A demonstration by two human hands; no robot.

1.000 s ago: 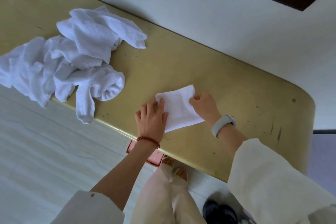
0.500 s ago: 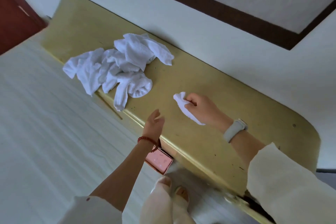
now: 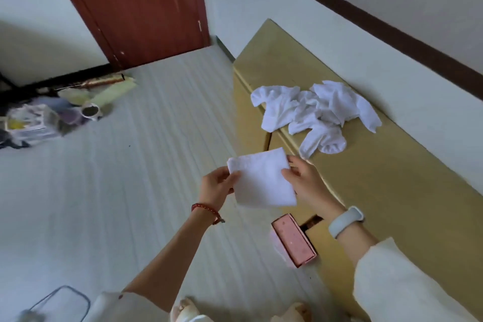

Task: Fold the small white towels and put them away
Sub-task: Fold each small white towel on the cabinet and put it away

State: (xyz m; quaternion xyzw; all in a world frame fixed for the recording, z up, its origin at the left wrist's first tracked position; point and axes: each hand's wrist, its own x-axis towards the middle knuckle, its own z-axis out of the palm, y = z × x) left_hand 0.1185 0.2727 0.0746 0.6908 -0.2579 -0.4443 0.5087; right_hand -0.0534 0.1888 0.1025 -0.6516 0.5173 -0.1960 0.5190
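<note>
Here both hands, left hand and right hand, pinch the folded towel

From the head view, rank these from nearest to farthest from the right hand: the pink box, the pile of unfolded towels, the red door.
From the right hand, which holds the folded towel:
1. Pink box, just below the hand, beside the yellow cabinet.
2. Pile of unfolded towels, on the cabinet top, beyond the hand.
3. Red door, across the room, up and left.

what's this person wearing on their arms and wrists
Both arms have loose cream sleeves pushed up: the left sleeve and the right sleeve. The left wrist has a red beaded bracelet, the right a pale grey band, perhaps a watch or tracker.
</note>
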